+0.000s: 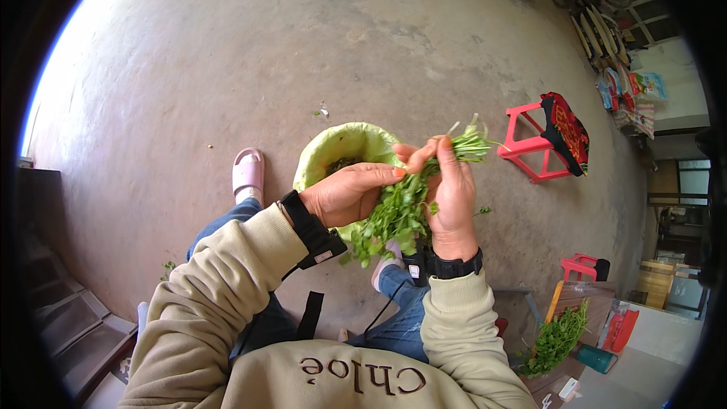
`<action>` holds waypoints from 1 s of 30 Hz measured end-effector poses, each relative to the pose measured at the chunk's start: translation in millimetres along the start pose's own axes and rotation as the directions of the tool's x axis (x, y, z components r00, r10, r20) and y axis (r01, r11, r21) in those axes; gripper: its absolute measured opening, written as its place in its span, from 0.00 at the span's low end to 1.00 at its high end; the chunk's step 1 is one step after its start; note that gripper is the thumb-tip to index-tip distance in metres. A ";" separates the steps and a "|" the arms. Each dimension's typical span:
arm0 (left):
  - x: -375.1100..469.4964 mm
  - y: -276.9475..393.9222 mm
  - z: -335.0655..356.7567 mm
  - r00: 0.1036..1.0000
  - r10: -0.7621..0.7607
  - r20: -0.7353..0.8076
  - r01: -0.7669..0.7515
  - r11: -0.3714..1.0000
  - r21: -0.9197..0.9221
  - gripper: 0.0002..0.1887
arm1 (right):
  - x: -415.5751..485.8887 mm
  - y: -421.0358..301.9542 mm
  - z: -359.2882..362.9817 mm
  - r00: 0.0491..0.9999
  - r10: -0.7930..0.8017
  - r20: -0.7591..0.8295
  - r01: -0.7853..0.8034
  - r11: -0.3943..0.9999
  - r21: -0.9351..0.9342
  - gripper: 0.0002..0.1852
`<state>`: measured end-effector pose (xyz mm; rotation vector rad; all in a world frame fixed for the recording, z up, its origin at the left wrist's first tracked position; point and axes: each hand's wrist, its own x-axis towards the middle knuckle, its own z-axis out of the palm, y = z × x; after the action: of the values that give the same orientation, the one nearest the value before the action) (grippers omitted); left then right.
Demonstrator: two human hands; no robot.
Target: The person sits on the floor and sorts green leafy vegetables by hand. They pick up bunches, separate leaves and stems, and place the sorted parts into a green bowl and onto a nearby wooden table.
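A bunch of leafy green herbs, which looks like cilantro (397, 210), is held between my hands, its leaves hanging towards me and its pale stems pointing to the upper right. My right hand (451, 193) grips the bunch near the stems. My left hand (355, 190) lies against the leaves, with thumb and fingertips meeting at the bunch; part of its fingers is hidden. Under my hands stands a bin or bucket lined with a light green bag (318, 150), with dark plant scraps inside.
A red plastic stool (525, 147) with a red and black cover stands at the right. Another bunch of herbs (556, 338) lies on a wooden table (585, 298) at the lower right, beside a green container (596, 358). A smaller red stool (579, 266) is behind it.
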<state>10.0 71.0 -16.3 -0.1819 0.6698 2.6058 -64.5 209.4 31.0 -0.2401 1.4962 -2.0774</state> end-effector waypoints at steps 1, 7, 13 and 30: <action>-0.5 0.1 -0.4 0.999 0.001 -0.051 0.000 1.000 0.023 0.19 | 1.3 2.5 0.1 0.993 -0.056 -0.100 0.061 0.997 0.049 0.15; -0.5 -6.2 0.5 0.930 0.247 -0.273 -0.154 0.934 0.322 0.13 | 3.6 -10.2 -14.7 0.887 -0.197 -0.418 0.276 0.951 0.137 0.14; -3.2 -17.2 9.2 0.792 0.604 -0.091 -0.400 0.625 0.670 0.09 | 3.1 -17.8 -22.3 0.823 -0.272 -0.499 0.384 0.913 0.134 0.14; -1.4 -30.0 19.4 0.824 0.554 -0.118 -0.294 0.598 0.746 0.07 | 4.9 -18.7 -26.5 0.801 -0.273 -0.532 0.395 0.909 0.128 0.13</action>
<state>24.4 103.4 -11.8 -0.2514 2.0214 2.5241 -86.9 232.5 37.7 0.1620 1.5545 -2.7429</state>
